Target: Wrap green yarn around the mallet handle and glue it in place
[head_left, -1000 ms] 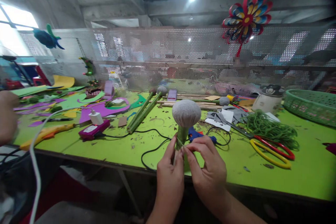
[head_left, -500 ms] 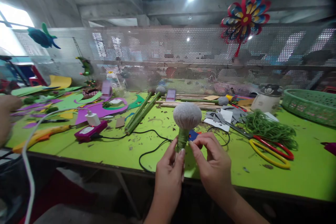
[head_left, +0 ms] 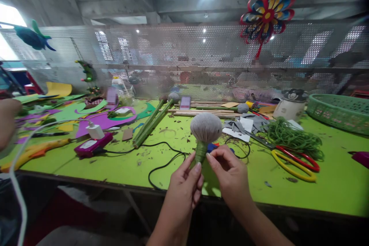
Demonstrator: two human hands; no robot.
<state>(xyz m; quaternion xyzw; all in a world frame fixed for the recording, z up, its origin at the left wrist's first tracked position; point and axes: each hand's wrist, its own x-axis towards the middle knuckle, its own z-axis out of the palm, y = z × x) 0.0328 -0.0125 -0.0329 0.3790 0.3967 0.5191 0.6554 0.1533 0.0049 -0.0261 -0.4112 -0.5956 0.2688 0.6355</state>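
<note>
A round grey fabric head stands upright on a stem wrapped in green strand. My left hand is closed around the lower stem, its thumb on the front. Beside the stem on the right, my right hand is pinched, thumb and forefinger together close to the wrapping; whatever lies between its fingertips is too small to make out. A blue object lies on the table behind the stem, partly hidden.
On the green table are scissors, green yarn, a green basket, green stems, a purple power box with black cable and a yellow-orange glue gun. Another person's arm shows at left.
The view has shifted slightly, moving the table items left and up. My left hand still holds the stem, and my right hand stays pinched beside it, slightly nearer.
</note>
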